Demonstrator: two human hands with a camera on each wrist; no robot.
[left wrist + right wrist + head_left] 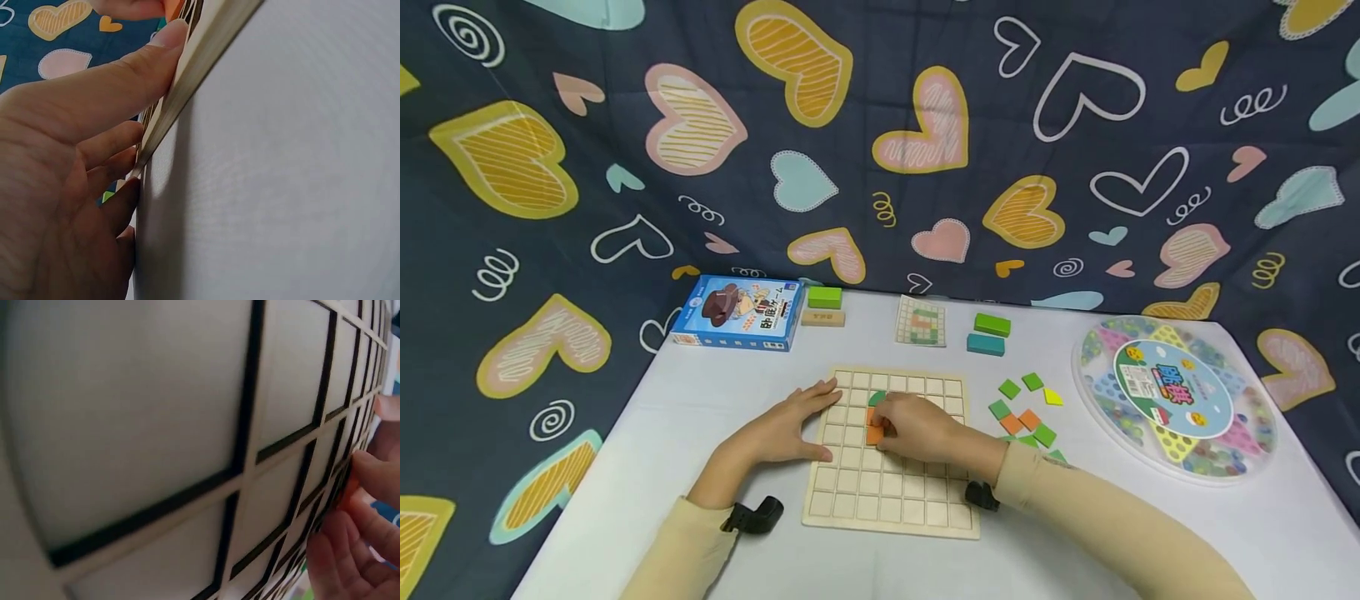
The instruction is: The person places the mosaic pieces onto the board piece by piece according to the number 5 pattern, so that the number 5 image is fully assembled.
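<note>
Pale wood, ruled into square recesses, makes up the flat grid board (891, 508) in the middle of the white-covered desk (640, 442), and from where I stand the person's whole attention seems to be there. The right hand (917, 427) reaches in from the right, its grip closed in a pinch on a flat orange square tile (874, 436), which sits at a recess left of the board's middle. A flat green piece (877, 397) lies on the board just beyond the fingers, with a sliver of orange showing between it and the pinched tile. The left hand (782, 425) lies along the board's left edge, thumb against the rim and fingers extended, its grip holding nothing; I take it to be steadying the board.

I'd judge this to be the step of seating one tile; whether it lies flush, I cannot tell, because the fingers cover it. The next move calls for squaring its edges to the recess, pressing it down and letting go without nudging its neighbours. More loose flat tiles (1029, 418) lie to the right, and a small pattern-printed card (922, 321) lies beyond the board's far edge.
</note>
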